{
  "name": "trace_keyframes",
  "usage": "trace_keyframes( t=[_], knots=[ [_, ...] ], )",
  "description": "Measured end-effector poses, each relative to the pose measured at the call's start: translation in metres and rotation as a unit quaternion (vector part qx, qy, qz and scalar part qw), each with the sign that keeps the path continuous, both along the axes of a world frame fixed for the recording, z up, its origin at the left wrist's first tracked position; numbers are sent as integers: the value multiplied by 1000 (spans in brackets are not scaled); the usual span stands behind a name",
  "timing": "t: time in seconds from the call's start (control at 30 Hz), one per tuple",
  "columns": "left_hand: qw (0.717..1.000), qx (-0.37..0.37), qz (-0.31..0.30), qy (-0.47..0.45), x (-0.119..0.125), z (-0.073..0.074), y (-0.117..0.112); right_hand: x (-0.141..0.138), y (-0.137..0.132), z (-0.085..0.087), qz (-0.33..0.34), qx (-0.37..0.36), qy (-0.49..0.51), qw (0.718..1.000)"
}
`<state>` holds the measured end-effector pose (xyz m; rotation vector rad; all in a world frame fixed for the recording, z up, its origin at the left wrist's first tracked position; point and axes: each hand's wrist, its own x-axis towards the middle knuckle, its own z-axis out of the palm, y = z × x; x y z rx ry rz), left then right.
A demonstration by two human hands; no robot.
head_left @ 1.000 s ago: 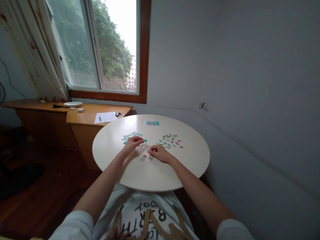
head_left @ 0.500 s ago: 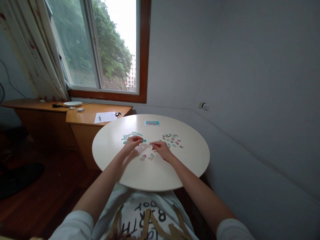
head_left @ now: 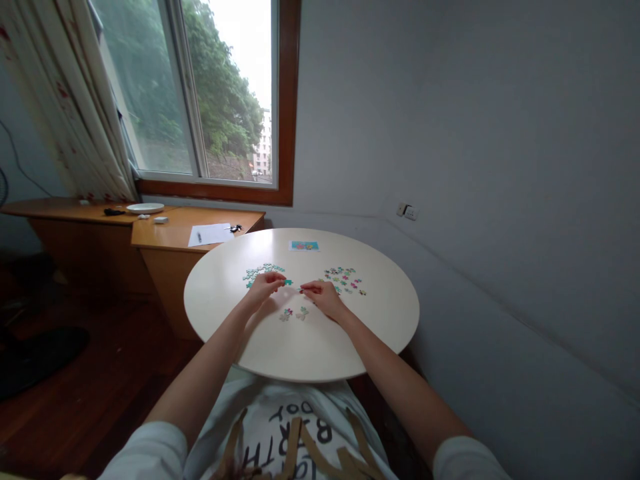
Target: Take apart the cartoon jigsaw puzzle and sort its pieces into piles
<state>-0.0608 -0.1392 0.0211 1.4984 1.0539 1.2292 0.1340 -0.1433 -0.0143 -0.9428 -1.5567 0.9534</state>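
Note:
Over the middle of a round white table (head_left: 295, 347), my left hand (head_left: 268, 285) pinches a teal jigsaw puzzle piece (head_left: 289, 282) by its edge. Just to the right, my right hand (head_left: 323, 297) is closed on another small puzzle piece (head_left: 299, 289), pale and seen nearly edge-on. The two pieces are close together but apart. A group of teal pieces (head_left: 266, 268) lies beyond my left hand. Multicoloured pieces (head_left: 345, 277) are scattered behind and right of my right hand. Nearer to me rest two small clusters of pieces, one with pink (head_left: 286, 315) and one pale (head_left: 303, 313).
A small blue picture card (head_left: 304, 246) lies at the table's far side. Left of the table, a wooden desk (head_left: 160, 253) carries a sheet of paper (head_left: 211, 234), keys (head_left: 235, 229) and a white plate (head_left: 145, 208). A wall socket (head_left: 411, 213) is at the right.
The piece in my right hand has turned slightly, now looking thinner and more edge-on. My left hand holds its teal piece in nearly the same spot.

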Motion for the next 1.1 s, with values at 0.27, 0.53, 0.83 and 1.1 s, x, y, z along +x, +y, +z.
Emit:
trace_keyframes(
  t=[0.27,0.53,0.83,1.1],
  knots=[
    [1000,2,1,7,0,0,-1,0,0,3,-12,13,-2,1000],
    [1000,15,-1,25,-1,0,0,-1,-1,2,-22,8,10,1000],
    [1000,6,-1,27,0,-2,1,0,-3,5,-30,7,20,999],
    [1000,1,-5,25,1,-1,-1,3,2,3,-53,15,19,998]
  ],
)
